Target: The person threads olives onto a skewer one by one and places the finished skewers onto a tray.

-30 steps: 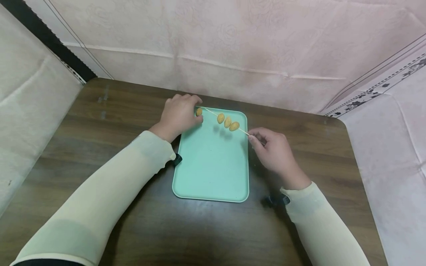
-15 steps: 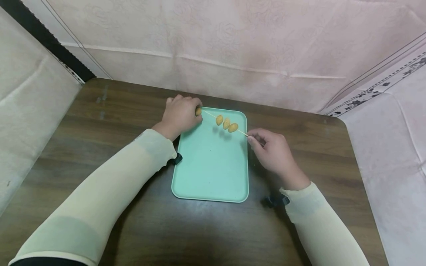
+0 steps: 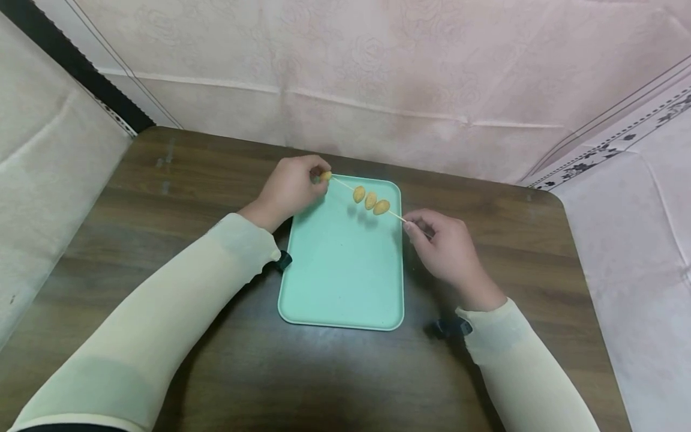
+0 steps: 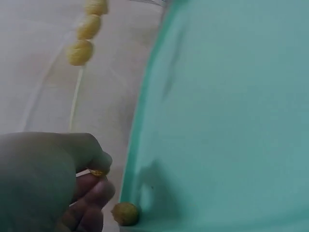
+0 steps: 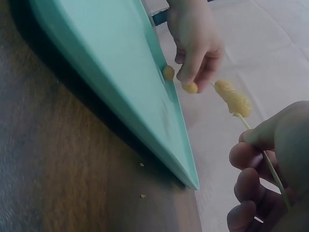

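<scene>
My right hand (image 3: 445,246) pinches the lower part of a thin wooden skewer (image 5: 270,169), held at a slant over the tray's far right side. Three golden-yellow, oval balls of food (image 3: 370,200) are threaded on it, close together. My left hand (image 3: 291,187), at the tray's far left corner, pinches another yellow ball (image 5: 190,88) between thumb and fingers. The skewer's bare end points at this ball, right by the fingertips. One more ball (image 4: 125,213) lies in the corner of the mint-green tray (image 3: 342,264), hidden behind my left hand in the head view.
The tray lies on a dark wooden table (image 3: 216,360). Pale cloth (image 3: 351,78) hangs along the back and both sides. Small crumbs (image 5: 142,195) dot the wood beside the tray in the right wrist view.
The left fingers have closed round a ball at the tray's corner and brought it slightly up to the skewer's end. The right hand and skewer have barely shifted.
</scene>
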`<action>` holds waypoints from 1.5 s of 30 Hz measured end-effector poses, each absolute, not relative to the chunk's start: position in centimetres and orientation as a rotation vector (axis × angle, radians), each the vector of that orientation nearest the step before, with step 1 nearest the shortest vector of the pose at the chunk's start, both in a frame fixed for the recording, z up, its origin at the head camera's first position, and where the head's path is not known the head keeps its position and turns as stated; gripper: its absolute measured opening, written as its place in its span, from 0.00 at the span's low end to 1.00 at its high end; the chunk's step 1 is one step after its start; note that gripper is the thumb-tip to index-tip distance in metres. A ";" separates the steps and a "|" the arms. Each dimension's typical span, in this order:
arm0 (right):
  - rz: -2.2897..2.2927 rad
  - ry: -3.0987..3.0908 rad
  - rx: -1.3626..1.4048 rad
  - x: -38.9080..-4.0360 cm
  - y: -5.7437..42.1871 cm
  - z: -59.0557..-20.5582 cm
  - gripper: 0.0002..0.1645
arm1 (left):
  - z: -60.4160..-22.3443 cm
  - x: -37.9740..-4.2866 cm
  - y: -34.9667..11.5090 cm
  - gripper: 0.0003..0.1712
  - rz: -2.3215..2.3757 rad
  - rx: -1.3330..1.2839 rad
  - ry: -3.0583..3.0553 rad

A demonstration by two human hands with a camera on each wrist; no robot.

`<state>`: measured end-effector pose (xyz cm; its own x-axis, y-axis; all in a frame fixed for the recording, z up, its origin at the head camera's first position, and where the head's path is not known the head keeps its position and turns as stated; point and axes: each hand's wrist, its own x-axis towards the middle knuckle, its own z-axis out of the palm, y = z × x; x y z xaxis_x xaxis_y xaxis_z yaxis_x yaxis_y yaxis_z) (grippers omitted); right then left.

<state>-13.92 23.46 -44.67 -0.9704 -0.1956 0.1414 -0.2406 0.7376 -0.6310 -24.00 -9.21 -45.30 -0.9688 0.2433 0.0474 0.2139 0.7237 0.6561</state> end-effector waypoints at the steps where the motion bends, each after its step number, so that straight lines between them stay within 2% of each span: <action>1: 1.062 -2.863 0.356 -13.9 23.5 -44.6 0.11 | -45.1 -23.9 -9.2 0.16 1.149 0.369 2.854; 9: 1.086 -2.839 0.352 -13.6 23.6 -44.4 0.11 | -44.3 -23.2 -9.8 0.16 1.584 0.160 2.566; 17: 1.090 -2.780 0.411 -12.9 23.5 -43.9 0.09 | -43.7 -22.1 -10.4 0.22 1.905 0.099 2.284; 23: 1.080 -2.747 0.449 -12.5 23.4 -43.3 0.09 | -43.6 -21.4 -10.7 0.24 2.014 0.097 2.212; 45: 1.067 -2.721 0.472 -12.1 23.2 -42.5 0.08 | -44.4 -20.6 -10.9 0.20 2.052 0.118 2.306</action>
<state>-12.11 23.20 -42.53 -0.9332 -0.2259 0.2796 -0.3557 0.6920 -0.6281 -20.61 -10.88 -44.41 -0.9957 0.0918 0.0115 0.0221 0.1150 0.9931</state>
